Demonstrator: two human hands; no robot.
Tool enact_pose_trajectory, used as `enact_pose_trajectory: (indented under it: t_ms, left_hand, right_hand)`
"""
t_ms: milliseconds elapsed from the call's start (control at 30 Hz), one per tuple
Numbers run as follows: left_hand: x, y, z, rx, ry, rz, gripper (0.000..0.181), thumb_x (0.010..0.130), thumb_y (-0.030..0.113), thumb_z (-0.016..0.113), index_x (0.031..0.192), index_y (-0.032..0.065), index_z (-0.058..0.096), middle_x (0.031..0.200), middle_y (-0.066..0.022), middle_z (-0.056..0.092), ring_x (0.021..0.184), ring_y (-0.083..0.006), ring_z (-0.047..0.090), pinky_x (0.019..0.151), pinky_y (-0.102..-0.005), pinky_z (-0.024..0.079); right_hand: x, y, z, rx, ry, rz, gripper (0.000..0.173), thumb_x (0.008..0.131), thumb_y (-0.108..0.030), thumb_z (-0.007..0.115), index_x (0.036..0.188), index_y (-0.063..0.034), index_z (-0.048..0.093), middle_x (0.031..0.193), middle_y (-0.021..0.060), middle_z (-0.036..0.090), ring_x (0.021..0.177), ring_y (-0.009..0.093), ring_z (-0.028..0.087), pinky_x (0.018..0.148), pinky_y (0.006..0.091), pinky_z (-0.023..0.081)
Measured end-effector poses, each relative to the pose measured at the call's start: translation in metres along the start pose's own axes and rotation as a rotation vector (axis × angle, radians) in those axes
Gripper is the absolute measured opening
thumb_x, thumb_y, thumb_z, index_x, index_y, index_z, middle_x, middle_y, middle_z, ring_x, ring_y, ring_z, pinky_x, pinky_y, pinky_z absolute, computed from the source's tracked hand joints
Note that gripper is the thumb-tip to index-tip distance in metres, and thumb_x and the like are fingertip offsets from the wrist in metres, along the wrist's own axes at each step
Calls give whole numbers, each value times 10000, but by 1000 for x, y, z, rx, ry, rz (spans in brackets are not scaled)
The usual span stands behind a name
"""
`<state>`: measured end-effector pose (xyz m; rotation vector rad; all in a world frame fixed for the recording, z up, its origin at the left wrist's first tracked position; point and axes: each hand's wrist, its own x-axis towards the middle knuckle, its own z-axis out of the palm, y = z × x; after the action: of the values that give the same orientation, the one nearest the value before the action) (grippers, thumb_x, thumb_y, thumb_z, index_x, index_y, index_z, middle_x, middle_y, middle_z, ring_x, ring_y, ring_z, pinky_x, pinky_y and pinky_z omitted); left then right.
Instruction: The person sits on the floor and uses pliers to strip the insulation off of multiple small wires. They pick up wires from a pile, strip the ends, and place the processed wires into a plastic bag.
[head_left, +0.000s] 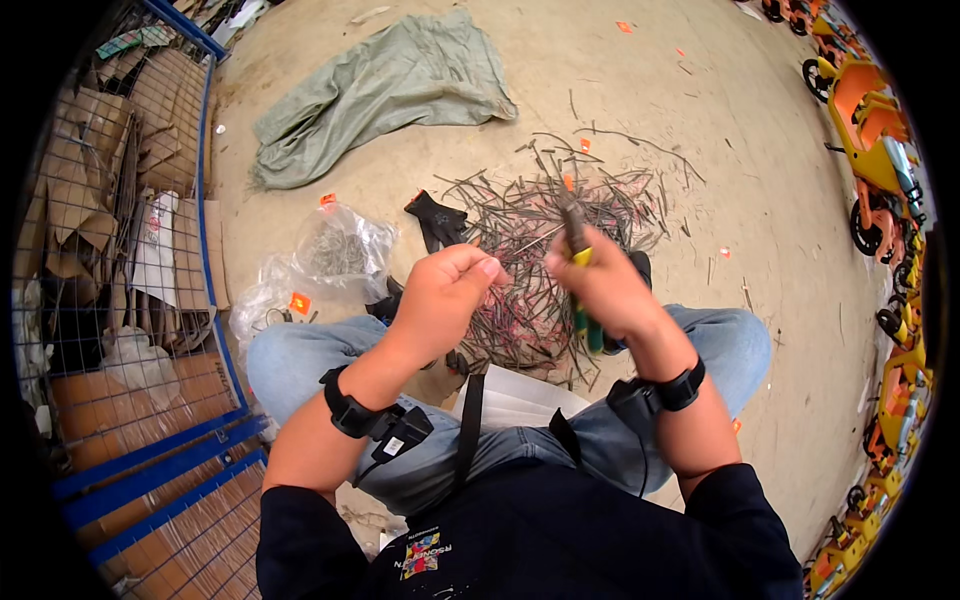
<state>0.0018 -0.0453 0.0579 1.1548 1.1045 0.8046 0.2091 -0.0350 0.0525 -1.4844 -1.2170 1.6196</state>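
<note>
My right hand (602, 279) is closed round a pair of pliers (576, 225) with yellow and green handles, jaws pointing away from me. A thin wire or rod (541, 238) shows beside its fingers. My left hand (450, 289) is to the left of it, thumb and forefinger pinched together; whether something thin is between them cannot be made out. Beneath and beyond both hands lies a loose pile of dark cut wire or cable pieces (517, 315) with reddish bits among them. A black glove (437, 219) lies at the pile's left edge.
A clear plastic bag (341, 251) holding thin wire lies left of the pile. Farther off is a green-grey woven sack (397, 90). A blue mesh cage (202, 187) with cardboard stands at the left. Yellow and orange ride-on toys (874, 142) line the right side.
</note>
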Motion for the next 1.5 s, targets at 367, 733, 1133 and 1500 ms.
enact_pose_trajectory:
  t_ms: [367,733,1133,1500]
  left_hand:
    - [0,11,-38,-204,228,-58,224,972,203,495,974,-3,584,602,57,382,510,-22,285,450,-201,245]
    - [5,13,-7,2,-77,-146,231,979,198,475,899,23,603,647,15,522,603,-56,475,568,-225,399]
    - [1,2,1,149,-164,-94,224,974,200,484,914,34,622,625,29,492,580,-44,427,532,-218,350]
    - [1,1,-2,169,-130,-82,211,977,197,504,930,27,620,633,41,479,600,-37,423,544,-217,355]
  right_hand:
    - [-3,1,-76,8,323,-17,164,885,-159,623,994,-68,540,821,12,540,757,109,498,664,272,422]
    - [-19,10,21,31,-357,144,214,870,-71,622,1051,-27,518,893,23,528,800,111,484,741,279,433]
    - [-16,12,26,43,-271,72,203,880,-111,629,1008,-14,506,880,44,551,805,106,489,718,276,428]
    - [-15,14,24,-130,-183,-22,189,900,-108,624,1046,-45,522,857,-9,522,761,65,446,663,247,409]
